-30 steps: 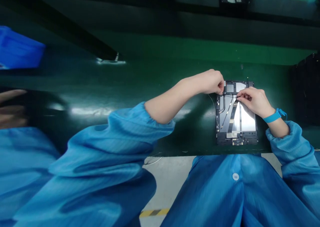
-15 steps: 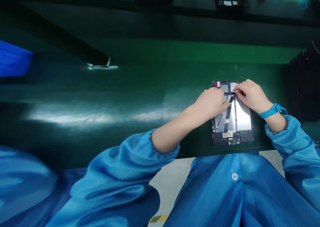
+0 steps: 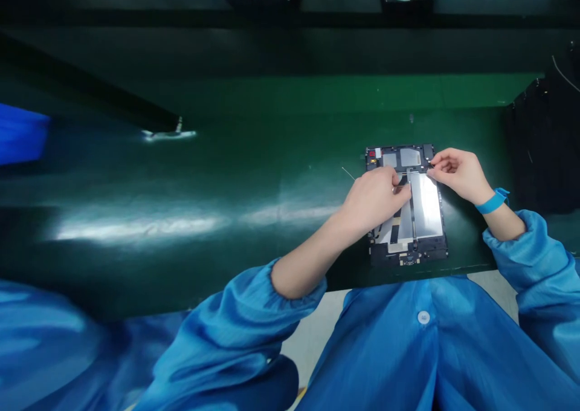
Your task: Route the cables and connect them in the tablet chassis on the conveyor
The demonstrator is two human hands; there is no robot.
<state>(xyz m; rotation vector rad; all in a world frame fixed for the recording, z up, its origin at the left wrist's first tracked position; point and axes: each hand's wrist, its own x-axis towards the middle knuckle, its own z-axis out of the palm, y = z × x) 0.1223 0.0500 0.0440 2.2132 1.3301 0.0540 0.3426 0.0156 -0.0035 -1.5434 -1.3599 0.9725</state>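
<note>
Green belt (image 3: 254,175), tablet (image 3: 426,205) flat beneath both hands. Left hand (image 3: 374,199) has dropped from far-left corner to middle, fingers curled, pressing down. Right hand (image 3: 457,172) pinches something tiny at far-right corner.

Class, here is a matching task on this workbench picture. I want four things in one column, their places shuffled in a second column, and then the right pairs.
Things:
1. left hand
2. right hand
3. blue wrist strap
4. white button

Places:
a. on the front of the blue coat
b. at the far right corner of the opened tablet
c. around the wrist of the right hand
d. resting on the tablet's left half

Pairs: 1-d, 2-b, 3-c, 4-a
</note>
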